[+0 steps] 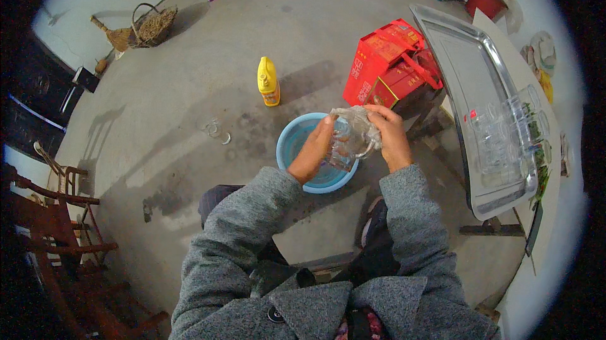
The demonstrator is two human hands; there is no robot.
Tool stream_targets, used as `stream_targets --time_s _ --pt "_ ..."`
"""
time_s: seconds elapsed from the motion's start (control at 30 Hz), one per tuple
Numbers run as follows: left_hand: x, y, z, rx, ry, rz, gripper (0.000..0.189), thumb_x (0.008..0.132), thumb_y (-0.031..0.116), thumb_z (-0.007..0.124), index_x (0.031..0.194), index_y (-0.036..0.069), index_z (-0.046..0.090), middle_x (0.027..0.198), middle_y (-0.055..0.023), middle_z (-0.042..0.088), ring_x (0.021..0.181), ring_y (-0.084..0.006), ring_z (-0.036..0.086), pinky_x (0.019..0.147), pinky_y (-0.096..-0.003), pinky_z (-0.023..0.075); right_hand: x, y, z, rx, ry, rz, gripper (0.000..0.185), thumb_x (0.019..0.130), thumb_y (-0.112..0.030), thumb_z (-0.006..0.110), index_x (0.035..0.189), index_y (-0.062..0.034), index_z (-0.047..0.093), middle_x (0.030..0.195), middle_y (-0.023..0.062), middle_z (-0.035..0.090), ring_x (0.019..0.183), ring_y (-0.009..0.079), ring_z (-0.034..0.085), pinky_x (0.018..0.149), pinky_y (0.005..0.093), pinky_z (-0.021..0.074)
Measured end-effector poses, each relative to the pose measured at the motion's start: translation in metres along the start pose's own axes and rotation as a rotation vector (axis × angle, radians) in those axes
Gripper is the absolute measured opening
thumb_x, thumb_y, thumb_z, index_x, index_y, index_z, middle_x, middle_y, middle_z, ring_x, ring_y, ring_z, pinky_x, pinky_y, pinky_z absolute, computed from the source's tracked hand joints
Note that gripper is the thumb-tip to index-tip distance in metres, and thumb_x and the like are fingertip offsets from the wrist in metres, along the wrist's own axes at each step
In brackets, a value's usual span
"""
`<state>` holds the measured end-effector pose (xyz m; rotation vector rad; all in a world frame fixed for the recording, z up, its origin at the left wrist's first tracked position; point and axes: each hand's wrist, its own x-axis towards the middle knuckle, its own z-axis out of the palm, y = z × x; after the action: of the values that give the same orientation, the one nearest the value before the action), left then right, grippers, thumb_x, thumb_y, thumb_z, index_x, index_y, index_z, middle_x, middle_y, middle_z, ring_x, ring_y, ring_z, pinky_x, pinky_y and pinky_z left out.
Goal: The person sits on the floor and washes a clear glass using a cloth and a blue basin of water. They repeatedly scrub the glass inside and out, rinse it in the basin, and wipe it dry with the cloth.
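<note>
My left hand (310, 153) grips the side of a clear glass mug (342, 153), held tilted above a light-blue plastic basin (283, 162). A wet greyish cloth (356, 117) is bunched over the mug's upper end, pressed there by my right hand (392, 137). A curved, handle-like part shows below the cloth, near my right fingers. The basin stands on the floor between my feet and holds water. My hands and the mug cover part of it.
A large metal tray (487, 51) with several glass mugs (502, 141) lies at the right. Red gift boxes (378, 63) stand beside it. Ahead is a yellow plastic jug (268, 83); clear glassware (215, 130) sits on the floor at left. Wooden chairs (61, 226) stand far left.
</note>
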<state>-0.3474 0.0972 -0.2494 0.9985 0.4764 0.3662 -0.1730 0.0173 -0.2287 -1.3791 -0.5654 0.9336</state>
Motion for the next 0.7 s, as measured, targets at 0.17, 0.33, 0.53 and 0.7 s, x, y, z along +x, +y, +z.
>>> stream_targets --time_s 0.17,0.33,0.53,0.7 --pt "-0.001 0.024 -0.002 -0.217 0.074 -0.014 0.073 0.093 0.065 0.036 0.145 0.015 0.029 0.124 -0.0183 0.053 0.101 -0.0308 0.059 0.083 -0.0486 0.0505 0.004 0.018 0.002 0.161 0.175 -0.059 0.025 0.093 -0.014 0.056 0.112 0.0007 0.063 0.104 0.0088 0.065 0.093 0.0164 0.061 0.082 0.028 0.0495" --pt "0.002 0.021 -0.023 -0.358 0.055 -0.024 0.066 0.093 0.064 0.04 0.141 0.019 0.035 0.121 -0.0145 0.058 0.105 -0.0287 0.058 0.088 -0.0468 0.0479 -0.024 -0.023 0.023 -0.156 0.279 -0.596 0.031 0.096 -0.018 0.049 0.119 0.0019 0.057 0.121 0.0129 0.059 0.111 0.023 0.055 0.098 0.0343 0.0419" --pt "0.008 0.003 -0.022 -0.496 -0.048 -0.074 0.054 0.098 0.05 0.042 0.138 0.014 0.04 0.128 -0.0083 0.055 0.118 -0.0244 0.054 0.098 -0.0407 0.0454 -0.055 -0.016 0.067 -0.774 -0.071 -1.06 0.034 0.089 -0.015 0.054 0.119 0.0008 0.058 0.126 0.0175 0.054 0.118 0.0332 0.051 0.103 0.0451 0.0363" --pt "-0.001 0.008 0.01 -0.178 0.209 -0.027 0.041 0.1 0.024 0.046 0.138 0.011 0.041 0.133 -0.0088 0.051 0.12 -0.0221 0.051 0.1 -0.0361 0.0433 -0.042 0.0 0.067 -1.012 -0.021 -1.01 0.033 0.086 -0.013 0.057 0.116 -0.0004 0.06 0.124 0.0146 0.056 0.113 0.0328 0.053 0.101 0.0489 0.0356"
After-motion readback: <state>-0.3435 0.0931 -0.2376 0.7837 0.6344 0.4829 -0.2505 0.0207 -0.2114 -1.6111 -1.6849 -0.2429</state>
